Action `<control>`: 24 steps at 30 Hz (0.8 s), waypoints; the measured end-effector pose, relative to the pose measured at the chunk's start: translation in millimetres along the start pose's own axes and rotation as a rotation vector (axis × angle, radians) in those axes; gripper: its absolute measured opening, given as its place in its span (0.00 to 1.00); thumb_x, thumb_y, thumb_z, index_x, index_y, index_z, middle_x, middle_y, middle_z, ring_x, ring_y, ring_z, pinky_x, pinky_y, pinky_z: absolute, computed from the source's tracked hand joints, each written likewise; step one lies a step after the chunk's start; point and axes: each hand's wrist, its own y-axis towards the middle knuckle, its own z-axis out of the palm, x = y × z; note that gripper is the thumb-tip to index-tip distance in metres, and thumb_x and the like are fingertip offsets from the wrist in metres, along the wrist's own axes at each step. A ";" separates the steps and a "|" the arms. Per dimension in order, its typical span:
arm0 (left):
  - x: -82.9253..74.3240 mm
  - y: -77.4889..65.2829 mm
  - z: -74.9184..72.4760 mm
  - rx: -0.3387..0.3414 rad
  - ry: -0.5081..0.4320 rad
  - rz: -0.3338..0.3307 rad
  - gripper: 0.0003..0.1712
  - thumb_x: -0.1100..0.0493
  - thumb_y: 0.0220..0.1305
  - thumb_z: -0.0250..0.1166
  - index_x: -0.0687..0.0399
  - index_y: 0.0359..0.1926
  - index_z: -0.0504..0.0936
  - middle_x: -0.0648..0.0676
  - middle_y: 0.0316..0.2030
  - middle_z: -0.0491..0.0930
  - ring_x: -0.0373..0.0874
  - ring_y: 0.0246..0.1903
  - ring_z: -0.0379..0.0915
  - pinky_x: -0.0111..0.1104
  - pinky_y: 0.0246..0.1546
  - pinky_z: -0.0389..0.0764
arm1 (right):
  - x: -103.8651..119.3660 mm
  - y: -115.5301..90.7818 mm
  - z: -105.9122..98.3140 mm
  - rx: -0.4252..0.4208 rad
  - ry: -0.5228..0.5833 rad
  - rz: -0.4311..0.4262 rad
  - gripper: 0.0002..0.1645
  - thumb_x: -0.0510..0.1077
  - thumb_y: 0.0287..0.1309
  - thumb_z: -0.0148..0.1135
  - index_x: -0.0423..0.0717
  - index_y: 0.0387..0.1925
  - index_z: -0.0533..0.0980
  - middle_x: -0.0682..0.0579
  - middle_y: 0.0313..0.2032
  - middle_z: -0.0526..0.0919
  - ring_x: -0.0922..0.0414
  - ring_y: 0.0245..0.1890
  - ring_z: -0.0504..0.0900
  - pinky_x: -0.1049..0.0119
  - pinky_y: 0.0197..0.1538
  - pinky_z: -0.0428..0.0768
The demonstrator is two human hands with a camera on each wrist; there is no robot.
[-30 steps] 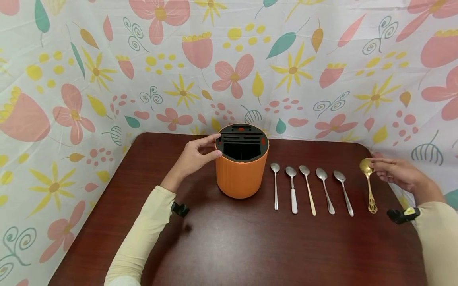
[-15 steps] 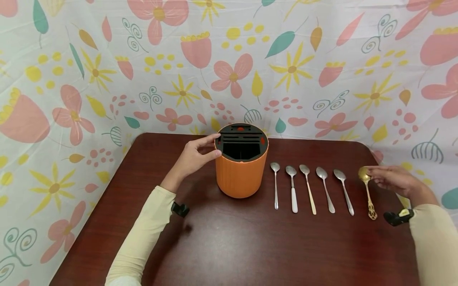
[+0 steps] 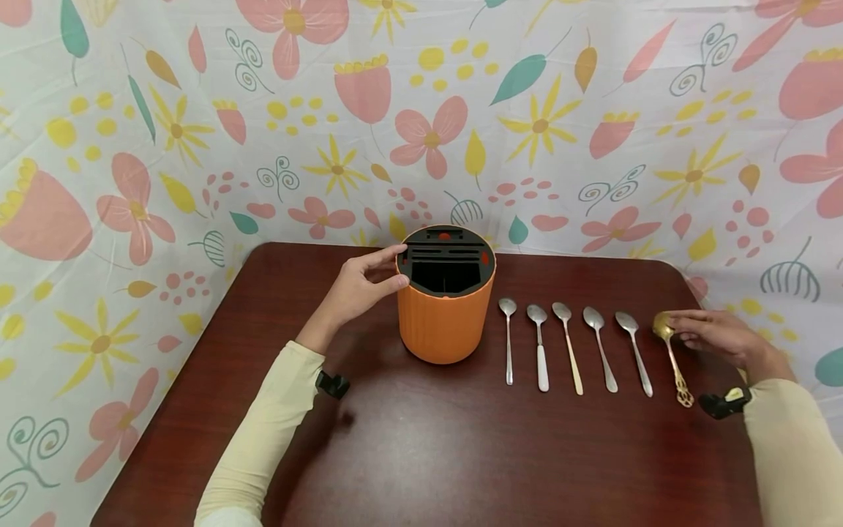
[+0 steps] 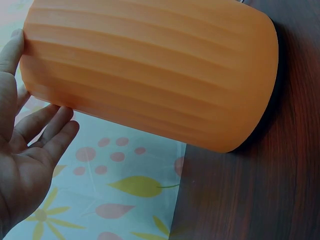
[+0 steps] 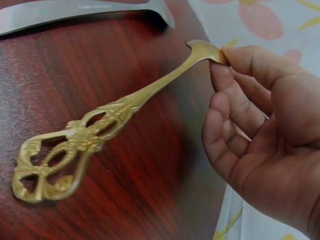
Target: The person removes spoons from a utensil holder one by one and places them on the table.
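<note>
In the head view my right hand (image 3: 721,337) pinches the bowl of a gold spoon (image 3: 674,362) between thumb and fingers, at the right end of a row of spoons. Its openwork handle (image 5: 82,137) slants down toward the table in the right wrist view. My left hand (image 3: 352,293) touches the left side and rim of an orange utensil holder (image 3: 441,329), fingers fairly straight and thumb at the front. The holder stands upright, with a black slotted top (image 3: 454,236). Several fingertips (image 4: 62,115) lie against its ribbed wall in the left wrist view.
Between the holder and the gold spoon lie several spoons: a slim silver spoon (image 3: 508,340), a white-handled spoon (image 3: 542,366), a spoon with a pale gold handle (image 3: 571,362) and other silver ones. Behind the brown table (image 3: 395,446) hangs a flowered cloth (image 3: 296,110).
My right hand has moved a little left and toward me, and the gold spoon's bowl has shifted with it, tilting the handle more. My left hand and the utensil holder have stayed put.
</note>
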 end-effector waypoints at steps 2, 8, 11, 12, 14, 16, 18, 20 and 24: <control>8.2 2.9 0.2 -0.001 -0.007 0.003 0.33 0.60 0.67 0.71 0.49 0.72 0.75 0.58 0.69 0.73 0.54 0.61 0.76 0.52 0.62 0.76 | -2.6 -0.2 1.2 -0.012 -0.010 -0.009 0.22 0.39 0.76 0.54 0.70 0.42 0.87 0.66 0.36 0.86 0.67 0.34 0.82 0.73 0.37 0.83; 17.0 4.7 1.4 -0.003 -0.032 0.023 0.33 0.58 0.66 0.72 0.43 0.71 0.75 0.54 0.69 0.73 0.51 0.61 0.76 0.51 0.62 0.77 | -9.3 -1.8 4.9 -0.045 -0.093 -0.010 0.18 0.43 0.75 0.57 0.70 0.42 0.88 0.70 0.35 0.85 0.68 0.34 0.80 0.73 0.37 0.82; 16.9 4.2 1.5 -0.005 -0.034 0.033 0.32 0.56 0.66 0.72 0.40 0.70 0.76 0.52 0.69 0.73 0.49 0.62 0.76 0.50 0.62 0.77 | -10.7 -1.9 6.9 -0.066 -0.137 0.008 0.14 0.46 0.74 0.60 0.70 0.43 0.88 0.72 0.35 0.84 0.69 0.35 0.79 0.73 0.37 0.81; 16.7 3.9 1.4 -0.005 -0.031 0.037 0.32 0.55 0.66 0.72 0.39 0.70 0.76 0.51 0.69 0.73 0.49 0.62 0.76 0.50 0.62 0.77 | -10.9 -1.8 7.6 -0.072 -0.147 0.014 0.13 0.47 0.74 0.61 0.70 0.43 0.88 0.72 0.35 0.84 0.69 0.35 0.79 0.73 0.37 0.81; 16.3 3.6 1.3 -0.008 -0.026 0.043 0.32 0.53 0.66 0.73 0.37 0.70 0.77 0.50 0.68 0.74 0.48 0.61 0.76 0.50 0.61 0.77 | -10.8 -1.7 8.7 -0.083 -0.166 0.017 0.12 0.48 0.73 0.62 0.68 0.44 0.88 0.73 0.35 0.84 0.69 0.35 0.79 0.72 0.36 0.81; 16.4 3.3 1.1 -0.010 -0.022 0.048 0.32 0.52 0.66 0.73 0.37 0.69 0.77 0.50 0.68 0.74 0.47 0.61 0.76 0.50 0.61 0.77 | -11.0 -1.6 9.0 -0.089 -0.184 0.019 0.11 0.49 0.72 0.62 0.67 0.44 0.88 0.73 0.35 0.85 0.69 0.35 0.79 0.72 0.35 0.80; 16.7 3.1 0.8 -0.011 -0.018 0.051 0.31 0.51 0.66 0.73 0.36 0.69 0.77 0.50 0.68 0.75 0.47 0.60 0.77 0.49 0.61 0.78 | -10.8 -1.9 9.5 -0.093 -0.191 0.018 0.11 0.49 0.73 0.62 0.65 0.45 0.88 0.73 0.35 0.85 0.69 0.35 0.79 0.71 0.36 0.80; 17.1 3.0 0.5 -0.010 -0.016 0.051 0.32 0.50 0.65 0.73 0.36 0.69 0.77 0.50 0.68 0.75 0.46 0.60 0.77 0.48 0.60 0.78 | -10.3 -2.7 9.6 -0.096 -0.209 0.014 0.11 0.49 0.73 0.62 0.66 0.46 0.88 0.74 0.35 0.85 0.70 0.36 0.79 0.71 0.36 0.79; 17.8 2.9 -0.8 -0.012 -0.016 0.050 0.32 0.49 0.65 0.73 0.36 0.69 0.77 0.50 0.67 0.75 0.46 0.59 0.77 0.48 0.60 0.79 | -7.3 -4.9 9.7 -0.103 -0.292 -0.007 0.12 0.50 0.74 0.59 0.67 0.46 0.87 0.75 0.36 0.84 0.72 0.36 0.79 0.69 0.37 0.79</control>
